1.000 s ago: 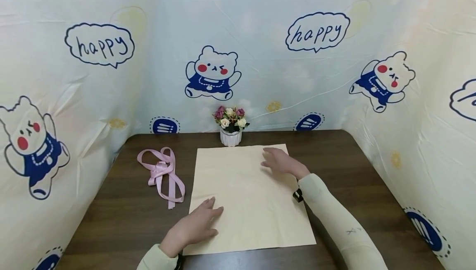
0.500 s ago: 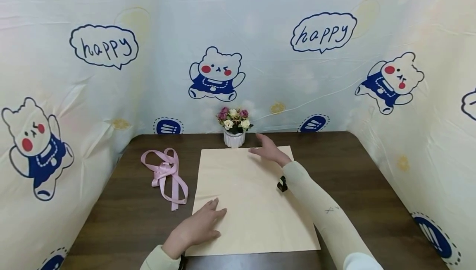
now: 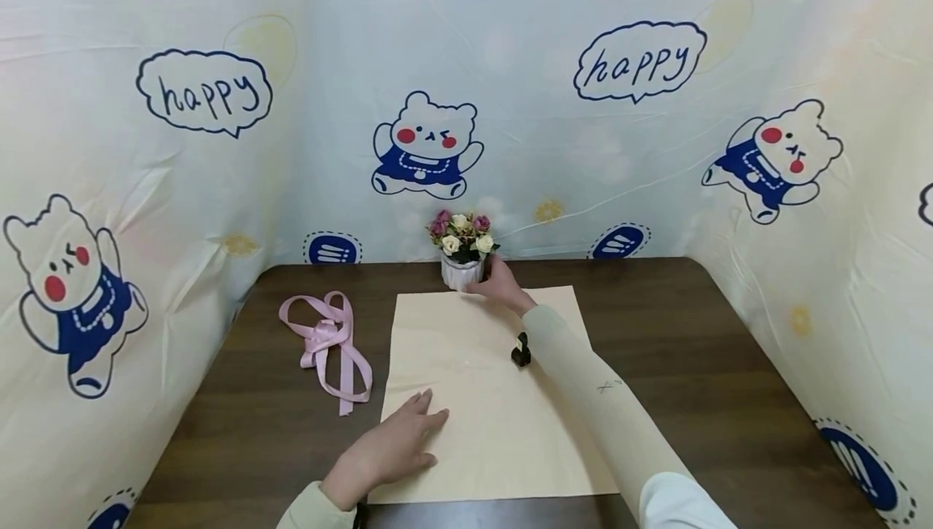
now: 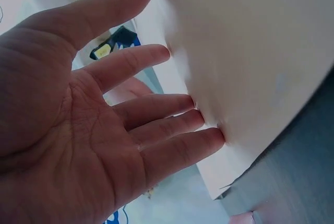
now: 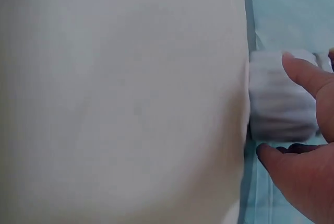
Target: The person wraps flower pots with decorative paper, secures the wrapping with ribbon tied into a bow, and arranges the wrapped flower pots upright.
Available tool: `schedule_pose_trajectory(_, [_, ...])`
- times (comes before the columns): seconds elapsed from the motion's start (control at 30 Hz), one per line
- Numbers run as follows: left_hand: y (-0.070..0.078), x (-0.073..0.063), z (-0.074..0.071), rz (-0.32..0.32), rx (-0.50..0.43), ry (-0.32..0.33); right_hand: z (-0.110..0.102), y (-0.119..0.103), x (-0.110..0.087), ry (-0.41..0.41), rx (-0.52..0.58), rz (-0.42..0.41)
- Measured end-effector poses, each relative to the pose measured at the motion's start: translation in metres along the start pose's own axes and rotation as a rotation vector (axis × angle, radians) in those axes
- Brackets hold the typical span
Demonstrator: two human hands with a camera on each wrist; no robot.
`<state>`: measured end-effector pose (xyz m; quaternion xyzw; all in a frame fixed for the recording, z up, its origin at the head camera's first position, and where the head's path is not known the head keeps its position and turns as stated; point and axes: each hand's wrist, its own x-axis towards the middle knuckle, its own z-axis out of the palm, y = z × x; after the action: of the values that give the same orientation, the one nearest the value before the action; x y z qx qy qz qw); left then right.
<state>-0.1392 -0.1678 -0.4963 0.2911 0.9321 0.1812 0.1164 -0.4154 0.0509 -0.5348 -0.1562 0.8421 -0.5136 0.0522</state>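
Observation:
A large cream sheet of paper (image 3: 481, 407) lies flat on the brown table. My left hand (image 3: 394, 444) rests spread on its front left part, and in the left wrist view the fingertips (image 4: 211, 136) touch the paper. At the back edge of the sheet stands a small white ribbed pot (image 3: 461, 273) with pink and cream flowers (image 3: 461, 236). Around its right side reaches my right hand (image 3: 503, 284). In the right wrist view the thumb (image 5: 302, 72) overlaps the pot's front, while a gap shows between the other fingers (image 5: 279, 164) and the pot (image 5: 282, 98).
A loosely looped pink ribbon (image 3: 328, 347) lies left of the paper on the table (image 3: 240, 424). A printed cloth (image 3: 525, 108) with cartoon bears hangs behind and along both sides. My right forearm crosses over the sheet's right half, with a black device (image 3: 521, 349) at the wrist.
My right hand has left the sheet's back right corner and moved left to the flower pot. My left hand stays on the paper. The head view has shifted slightly.

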Motion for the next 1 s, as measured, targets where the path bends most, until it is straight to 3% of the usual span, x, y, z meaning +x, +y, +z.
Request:
schedule_pose_trajectory(0.57, [0.002, -0.004, 0.003, 0.020, 0.017, 0.018, 0.029, -0.007, 0.008, 0.133, 0.151, 0.068])
schedule_pose_trajectory(1.0, [0.001, -0.004, 0.000, 0.019, 0.029, -0.001, 0.031, -0.014, 0.009, 0.128, 0.139, 0.056])
